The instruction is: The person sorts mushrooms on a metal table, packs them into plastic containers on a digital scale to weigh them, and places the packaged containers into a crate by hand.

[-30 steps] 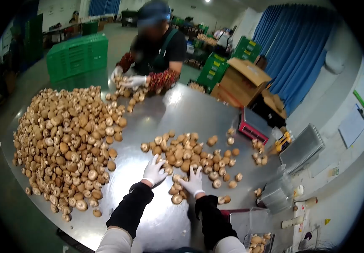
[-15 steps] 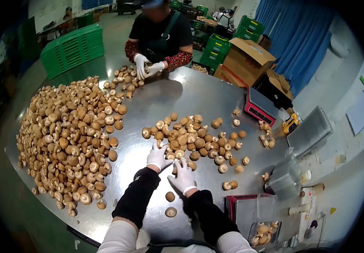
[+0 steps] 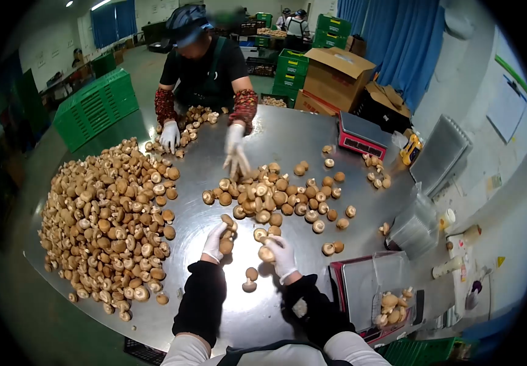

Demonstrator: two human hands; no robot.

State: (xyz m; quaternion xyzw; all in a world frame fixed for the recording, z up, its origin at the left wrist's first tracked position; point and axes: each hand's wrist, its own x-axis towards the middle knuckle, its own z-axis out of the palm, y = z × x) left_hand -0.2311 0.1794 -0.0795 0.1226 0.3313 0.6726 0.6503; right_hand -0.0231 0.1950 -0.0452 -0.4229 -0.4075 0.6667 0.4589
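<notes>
My left hand (image 3: 214, 243), in a white glove, is closed around brown-capped mushrooms (image 3: 226, 245) over the steel table. My right hand (image 3: 283, 256), gloved too, grips a pale mushroom (image 3: 266, 254) with its underside showing. Just beyond my right fingers lie a couple of mushrooms (image 3: 260, 234) on the metal. Two more mushrooms (image 3: 250, 279) rest between my forearms. A loose cluster of mushrooms (image 3: 280, 198) spreads ahead of both hands.
A large mushroom heap (image 3: 104, 226) covers the table's left side. Across the table, a co-worker's gloved hand (image 3: 236, 152) reaches to the cluster. At right are red scales (image 3: 361, 137), a clear tray of mushrooms (image 3: 394, 308) and stacked clear trays (image 3: 413, 235). Green crates (image 3: 95, 110) stand back left.
My hands have drawn apart and now hold mushrooms. The co-worker's hands have separated, one reaching toward the middle cluster. The camera view has shifted.
</notes>
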